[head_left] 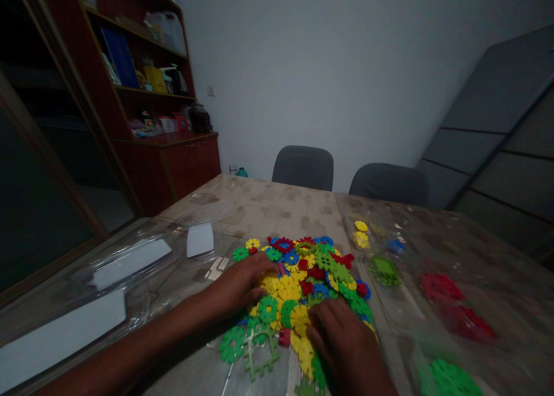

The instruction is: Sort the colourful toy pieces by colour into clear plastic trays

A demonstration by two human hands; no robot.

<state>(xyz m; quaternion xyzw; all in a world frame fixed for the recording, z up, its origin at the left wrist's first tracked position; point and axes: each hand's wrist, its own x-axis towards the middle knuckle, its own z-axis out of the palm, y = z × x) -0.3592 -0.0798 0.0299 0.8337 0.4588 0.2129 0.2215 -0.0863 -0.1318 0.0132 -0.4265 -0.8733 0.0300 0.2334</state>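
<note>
Pale wall (268,67) backs a patterned table (277,211) — left hand (241,281) and right hand (346,332) touch plastic pieces (288,289), fingers (263,264) part-curled, grip unclear.

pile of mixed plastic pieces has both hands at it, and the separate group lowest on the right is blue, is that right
Not quite: the head view shows the separate group lowest on the right is green, not blue. The left hand and right hand are at the pile.
</note>
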